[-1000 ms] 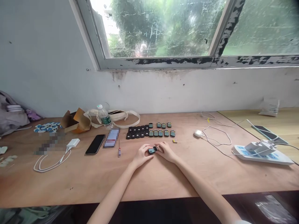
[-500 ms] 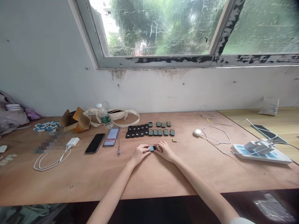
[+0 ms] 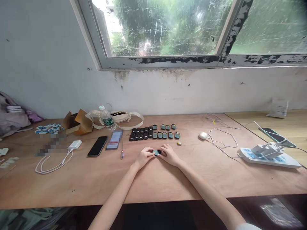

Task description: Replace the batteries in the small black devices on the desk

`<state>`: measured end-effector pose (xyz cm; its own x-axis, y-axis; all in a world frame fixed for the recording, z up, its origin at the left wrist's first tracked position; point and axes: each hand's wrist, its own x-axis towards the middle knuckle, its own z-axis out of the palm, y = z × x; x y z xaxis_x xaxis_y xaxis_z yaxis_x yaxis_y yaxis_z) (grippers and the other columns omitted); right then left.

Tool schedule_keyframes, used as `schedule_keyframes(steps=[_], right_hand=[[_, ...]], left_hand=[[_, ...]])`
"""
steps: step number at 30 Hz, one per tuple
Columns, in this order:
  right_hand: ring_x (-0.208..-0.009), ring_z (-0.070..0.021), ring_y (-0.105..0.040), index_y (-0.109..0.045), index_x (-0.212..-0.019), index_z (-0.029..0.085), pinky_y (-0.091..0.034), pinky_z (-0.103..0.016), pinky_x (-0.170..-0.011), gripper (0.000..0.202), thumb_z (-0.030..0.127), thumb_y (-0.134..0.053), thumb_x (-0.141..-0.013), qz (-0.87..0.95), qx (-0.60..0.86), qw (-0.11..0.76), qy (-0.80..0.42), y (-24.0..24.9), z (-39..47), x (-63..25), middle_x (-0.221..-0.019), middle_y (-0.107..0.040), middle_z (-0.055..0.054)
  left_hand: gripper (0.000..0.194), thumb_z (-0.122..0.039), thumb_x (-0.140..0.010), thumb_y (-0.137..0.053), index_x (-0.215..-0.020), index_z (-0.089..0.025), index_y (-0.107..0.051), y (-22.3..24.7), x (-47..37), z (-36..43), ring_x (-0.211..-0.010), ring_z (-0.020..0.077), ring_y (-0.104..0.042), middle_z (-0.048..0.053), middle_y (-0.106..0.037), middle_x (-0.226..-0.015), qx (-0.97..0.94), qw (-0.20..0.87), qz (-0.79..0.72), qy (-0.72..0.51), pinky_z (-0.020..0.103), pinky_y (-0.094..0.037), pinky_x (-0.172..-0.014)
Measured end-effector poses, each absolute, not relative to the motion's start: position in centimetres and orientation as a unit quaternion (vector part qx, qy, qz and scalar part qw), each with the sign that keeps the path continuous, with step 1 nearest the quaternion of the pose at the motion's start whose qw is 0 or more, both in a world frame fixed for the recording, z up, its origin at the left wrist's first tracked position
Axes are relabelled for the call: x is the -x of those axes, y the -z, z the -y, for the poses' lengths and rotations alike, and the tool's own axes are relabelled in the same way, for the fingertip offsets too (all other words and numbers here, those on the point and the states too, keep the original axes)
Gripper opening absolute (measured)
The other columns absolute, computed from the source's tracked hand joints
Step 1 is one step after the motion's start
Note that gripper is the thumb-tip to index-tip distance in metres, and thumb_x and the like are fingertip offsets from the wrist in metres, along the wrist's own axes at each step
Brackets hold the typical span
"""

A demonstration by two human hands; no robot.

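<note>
Near the middle of the wooden table, my left hand (image 3: pixel 144 156) and my right hand (image 3: pixel 169 154) hold a small dark device with a grey-green face (image 3: pixel 156 152) between their fingertips, one at each side. Behind them lie two rows of small black oval pieces (image 3: pixel 140 137). To the right of these, two rows of similar devices with grey-green faces (image 3: pixel 164 135) rest on the table. A small yellow item (image 3: pixel 179 143), perhaps batteries, lies right of my hands. A thin screwdriver (image 3: pixel 122 154) lies on the left.
Left on the table (image 3: pixel 79 188) are a black phone (image 3: pixel 97 146), a blurred phone-like item (image 3: pixel 114 140), a white charger with cable (image 3: pixel 75 145), an open cardboard box (image 3: pixel 78 123) and a water bottle (image 3: pixel 107 118). A power strip (image 3: pixel 270 158) and white cables lie right.
Both hands stay nearly in place around the small device, with only slight finger movement. The view has shifted very slightly.
</note>
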<state>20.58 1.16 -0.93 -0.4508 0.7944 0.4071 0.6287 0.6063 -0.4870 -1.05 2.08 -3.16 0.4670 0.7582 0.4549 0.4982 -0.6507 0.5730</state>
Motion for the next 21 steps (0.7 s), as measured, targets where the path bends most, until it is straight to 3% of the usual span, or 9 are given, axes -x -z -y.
schedule_keyframes(steps=[10,13,17,21], right_hand=[[-0.085,-0.0196,-0.052,-0.062,-0.103,0.022,-0.046,-0.036,-0.079,0.021,0.031,-0.061,-0.084,0.830,0.419,0.327,-0.167,0.9,-1.1,-20.4,-0.089,-0.055,-0.006],[-0.080,-0.0167,-0.054,-0.060,-0.105,0.022,-0.049,-0.032,-0.073,0.020,0.029,-0.056,-0.087,0.817,0.408,0.351,-0.206,1.2,-1.0,-20.3,-0.095,-0.053,-0.006],[-0.072,-0.0128,-0.055,-0.055,-0.111,0.024,-0.052,-0.027,-0.061,0.023,0.027,-0.051,-0.089,0.792,0.401,0.391,-0.243,1.3,-0.7,-19.9,-0.101,-0.051,-0.006],[-0.085,-0.0175,-0.057,-0.053,-0.114,0.025,-0.053,-0.032,-0.070,0.027,0.026,-0.052,-0.088,0.800,0.387,0.416,-0.192,1.2,-0.4,-19.5,-0.102,-0.052,-0.007]], left_hand=[[0.017,-0.030,-0.079,-0.066,-0.093,-0.023,-0.074,1.5,1.0,-1.5,-0.098,0.0207,-0.060,0.007,-0.066,-0.104,-0.788,0.287,-0.410,-0.359,0.035,-0.050,-0.089],[0.028,-0.032,-0.073,-0.072,-0.098,-0.020,-0.071,1.1,0.6,-1.2,-0.098,0.0219,-0.063,0.008,-0.067,-0.105,-0.712,0.392,-0.421,-0.403,0.037,-0.051,-0.090],[0.058,-0.032,-0.062,-0.081,-0.115,-0.017,-0.061,0.1,0.1,-0.8,-0.088,0.0233,-0.068,0.012,-0.067,-0.110,-0.536,0.564,-0.442,-0.447,0.038,-0.055,-0.083],[0.054,-0.035,-0.063,-0.081,-0.109,-0.012,-0.063,-0.6,-0.2,-0.5,-0.088,0.0236,-0.068,0.014,-0.068,-0.106,-0.440,0.652,-0.422,-0.451,0.040,-0.056,-0.083]])
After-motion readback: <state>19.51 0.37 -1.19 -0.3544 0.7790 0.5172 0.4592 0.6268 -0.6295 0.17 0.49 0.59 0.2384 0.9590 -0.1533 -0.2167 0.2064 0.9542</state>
